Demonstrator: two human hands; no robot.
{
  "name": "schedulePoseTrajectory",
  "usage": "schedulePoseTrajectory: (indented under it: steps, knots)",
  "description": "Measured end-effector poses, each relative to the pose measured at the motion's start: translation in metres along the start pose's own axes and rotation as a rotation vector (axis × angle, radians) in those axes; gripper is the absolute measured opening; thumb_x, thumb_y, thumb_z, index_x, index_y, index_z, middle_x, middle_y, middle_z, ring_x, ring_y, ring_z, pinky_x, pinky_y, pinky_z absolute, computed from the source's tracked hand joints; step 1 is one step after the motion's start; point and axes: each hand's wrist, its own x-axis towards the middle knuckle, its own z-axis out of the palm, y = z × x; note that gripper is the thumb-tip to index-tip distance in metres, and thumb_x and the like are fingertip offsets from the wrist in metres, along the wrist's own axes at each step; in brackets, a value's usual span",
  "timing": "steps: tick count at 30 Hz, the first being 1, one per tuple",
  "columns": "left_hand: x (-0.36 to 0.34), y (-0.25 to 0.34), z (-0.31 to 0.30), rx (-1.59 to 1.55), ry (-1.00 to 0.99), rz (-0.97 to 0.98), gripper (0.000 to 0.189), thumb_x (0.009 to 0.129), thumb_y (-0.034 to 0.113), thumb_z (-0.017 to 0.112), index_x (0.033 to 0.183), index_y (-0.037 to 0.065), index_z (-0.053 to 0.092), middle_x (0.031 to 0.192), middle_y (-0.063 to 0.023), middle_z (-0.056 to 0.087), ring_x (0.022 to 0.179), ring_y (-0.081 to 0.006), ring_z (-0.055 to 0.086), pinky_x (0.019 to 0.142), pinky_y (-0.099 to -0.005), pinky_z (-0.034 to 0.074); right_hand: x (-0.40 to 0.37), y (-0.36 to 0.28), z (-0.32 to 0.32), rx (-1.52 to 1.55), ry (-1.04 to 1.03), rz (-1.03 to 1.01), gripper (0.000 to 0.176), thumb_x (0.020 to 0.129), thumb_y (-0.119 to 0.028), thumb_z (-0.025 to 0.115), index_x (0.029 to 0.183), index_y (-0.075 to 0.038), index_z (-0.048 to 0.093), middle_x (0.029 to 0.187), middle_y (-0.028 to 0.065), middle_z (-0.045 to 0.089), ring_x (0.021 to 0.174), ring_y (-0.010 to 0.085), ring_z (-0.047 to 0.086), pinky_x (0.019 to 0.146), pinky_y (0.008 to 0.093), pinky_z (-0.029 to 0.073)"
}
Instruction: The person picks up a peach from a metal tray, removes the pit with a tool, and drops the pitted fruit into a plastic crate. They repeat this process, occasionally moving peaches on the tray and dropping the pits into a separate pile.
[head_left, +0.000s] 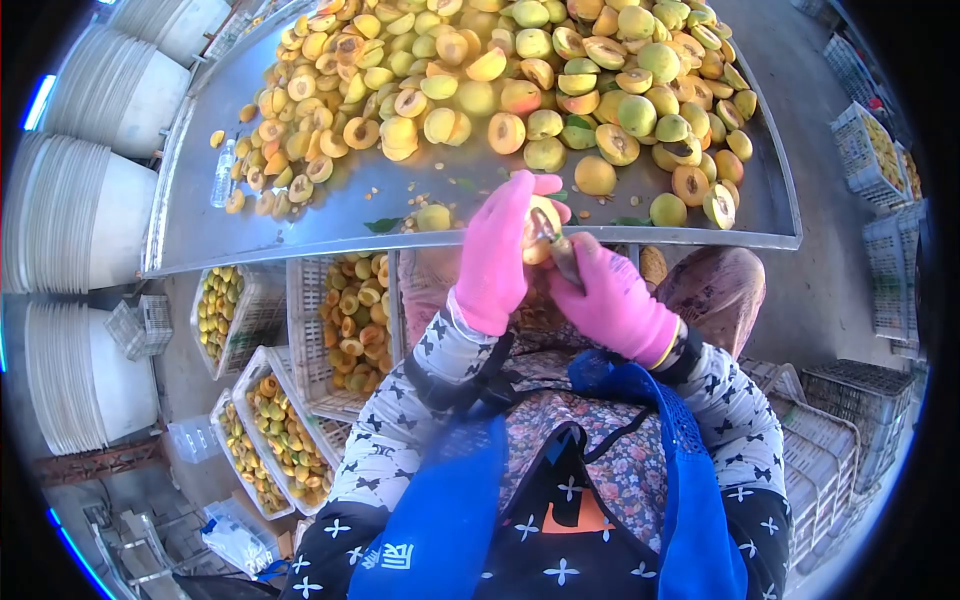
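Pink gloves cover both hands, which meet just over the front edge of the metal table (pixel 330 225). My left hand (pixel 497 255) is wrapped round a yellow fruit half (pixel 540 222), its fingers pointing up. In my right hand (pixel 618 300) is a small metal tool (pixel 564 258), gripped by its handle, with its tip against the fruit's cut face. Behind the hands, a large heap of halved and whole yellow-orange fruit (pixel 480 95) covers the back of the table. A single fruit (pixel 432 218) lies near the front edge, left of my left hand.
Crates of fruit (pixel 355 320) stand under and left of the table, with more crates (pixel 285 430) lower left. Stacked white tubs (pixel 75 215) line the far left. Empty crates (pixel 815 440) are stacked at the right. A clear bottle (pixel 223 175) lies on the table's left side.
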Motion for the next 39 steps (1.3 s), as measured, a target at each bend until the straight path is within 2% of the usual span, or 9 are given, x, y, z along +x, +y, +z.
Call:
schedulePoseTrajectory:
  steps: [4, 7, 8, 12, 14, 19, 28, 35, 39]
  knots:
    - [-0.003, 0.011, -0.006, 0.407, -0.136, 0.2, 0.044, 0.108, 0.031, 0.035, 0.133, -0.002, 0.051, 0.113, -0.0114, 0.064, 0.103, -0.0164, 0.061, 0.087, -0.028, 0.051, 0.02, -0.025, -0.037, 0.782, -0.149, 0.726, 0.029, 0.086, -0.022, 0.069, 0.098, 0.0, 0.055, 0.074, 0.0067, 0.06, 0.06, 0.0166, 0.059, 0.056, 0.0331, 0.048]
    - [-0.003, -0.003, -0.002, 0.158, -0.148, 0.148, 0.042, 0.107, 0.026, 0.036, 0.136, -0.002, 0.048, 0.125, -0.0114, 0.059, 0.112, -0.0175, 0.058, 0.091, -0.0307, 0.051, 0.023, -0.026, -0.034, 0.779, -0.019, 0.739, 0.03, 0.086, -0.024, 0.071, 0.1, 0.0, 0.057, 0.076, 0.0019, 0.06, 0.063, 0.0114, 0.06, 0.056, 0.0321, 0.048]
    - [-0.004, -0.009, -0.001, -0.033, -0.148, 0.085, 0.041, 0.107, 0.024, 0.037, 0.137, -0.002, 0.047, 0.129, -0.0114, 0.057, 0.115, -0.018, 0.056, 0.092, -0.0316, 0.051, 0.022, -0.014, -0.027, 0.557, 0.063, 0.622, 0.031, 0.084, -0.023, 0.073, 0.102, -0.002, 0.06, 0.077, 0.0065, 0.062, 0.066, 0.0168, 0.062, 0.06, 0.0339, 0.049]
    - [-0.007, 0.016, -0.002, 0.206, -0.204, -0.002, 0.041, 0.102, 0.021, 0.048, 0.138, 0.002, 0.046, 0.13, -0.0116, 0.056, 0.119, -0.0217, 0.056, 0.099, -0.0404, 0.05, 0.032, 0.012, -0.034, 0.206, 0.151, 0.165, 0.033, 0.081, -0.022, 0.074, 0.109, -0.007, 0.064, 0.085, 0.0153, 0.063, 0.075, 0.0288, 0.063, 0.07, 0.0352, 0.051]
    - [-0.004, 0.021, -0.003, -0.523, -0.178, -0.457, 0.041, 0.099, 0.019, 0.053, 0.137, 0.004, 0.047, 0.13, -0.0119, 0.056, 0.119, -0.0249, 0.056, 0.1, -0.0446, 0.049, 0.035, 0.007, -0.039, 0.284, 0.213, 0.137, 0.03, 0.083, -0.018, 0.073, 0.109, -0.007, 0.064, 0.085, 0.0127, 0.065, 0.073, 0.0244, 0.064, 0.069, 0.0339, 0.051]
    - [0.0, 0.015, -0.004, -0.668, -0.039, -0.234, 0.038, 0.096, 0.011, 0.055, 0.133, 0.008, 0.049, 0.133, -0.0154, 0.056, 0.123, -0.0326, 0.054, 0.102, -0.0467, 0.047, 0.021, -0.011, -0.039, 0.623, 0.313, 0.444, 0.024, 0.085, -0.01, 0.073, 0.106, -0.005, 0.063, 0.088, 0.0035, 0.067, 0.068, 0.0099, 0.061, 0.063, 0.0284, 0.051]
    - [-0.002, 0.014, 0.015, -0.387, -0.178, -0.12, 0.032, 0.1, 0.01, 0.047, 0.13, -0.001, 0.049, 0.126, -0.0107, 0.056, 0.117, -0.0201, 0.055, 0.1, -0.0331, 0.043, 0.024, -0.009, -0.023, 0.128, 0.429, 0.186, 0.038, 0.082, -0.014, 0.072, 0.117, -0.005, 0.059, 0.099, 0.0181, 0.065, 0.09, 0.0369, 0.065, 0.077, 0.0424, 0.052]
    - [-0.004, 0.004, 0.018, -0.402, -0.159, -0.106, 0.032, 0.103, 0.014, 0.045, 0.131, -0.001, 0.047, 0.125, -0.0106, 0.056, 0.114, -0.0165, 0.056, 0.095, -0.0319, 0.045, 0.027, -0.013, -0.021, 0.042, 0.423, -0.005, 0.039, 0.079, -0.003, 0.072, 0.115, -0.001, 0.059, 0.1, 0.019, 0.063, 0.091, 0.0388, 0.063, 0.078, 0.0405, 0.051]
    - [-0.01, -0.004, 0.022, -0.005, -0.145, 0.153, 0.034, 0.105, 0.017, 0.042, 0.134, -0.001, 0.045, 0.127, -0.012, 0.057, 0.118, -0.0198, 0.055, 0.101, -0.0338, 0.044, 0.027, -0.013, -0.014, 0.083, 0.383, -0.041, 0.043, 0.077, -0.004, 0.073, 0.117, -0.003, 0.058, 0.1, 0.019, 0.064, 0.091, 0.0394, 0.064, 0.078, 0.0413, 0.052]
